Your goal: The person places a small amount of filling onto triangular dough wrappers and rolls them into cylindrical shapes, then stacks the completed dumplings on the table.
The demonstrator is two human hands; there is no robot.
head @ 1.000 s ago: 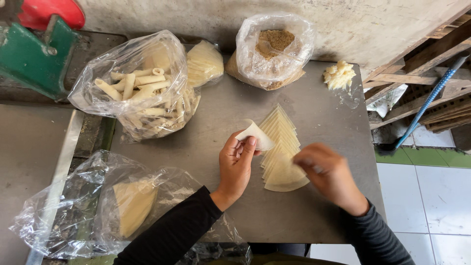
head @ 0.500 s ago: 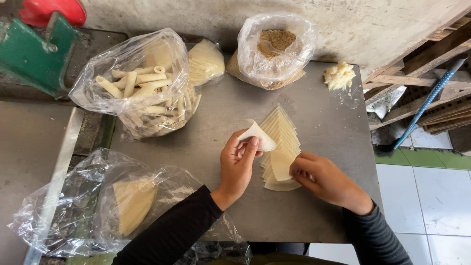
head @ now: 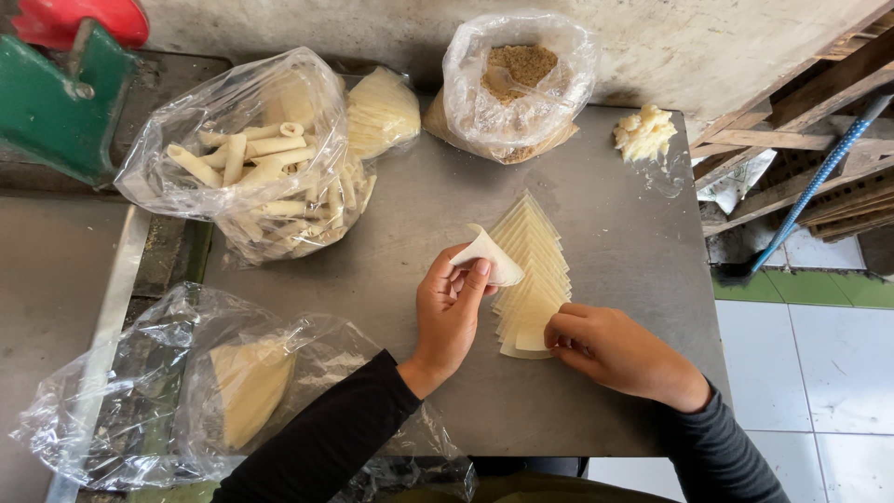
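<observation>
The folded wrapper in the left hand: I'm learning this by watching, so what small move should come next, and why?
Probably spoon filling into it. The left hand holds the folded wrapper as an open cone that looks empty, and the bag of brown crumbly filling sits open behind. The right hand only rests on the fanned stack of wrappers.

Both hands are bare, with no gloves, rings or watch showing. The left hand (head: 449,312) comes out of a long black sleeve at lower centre of the frame. The right hand (head: 610,349) comes out of a dark grey, finely ribbed sleeve at lower right.
</observation>
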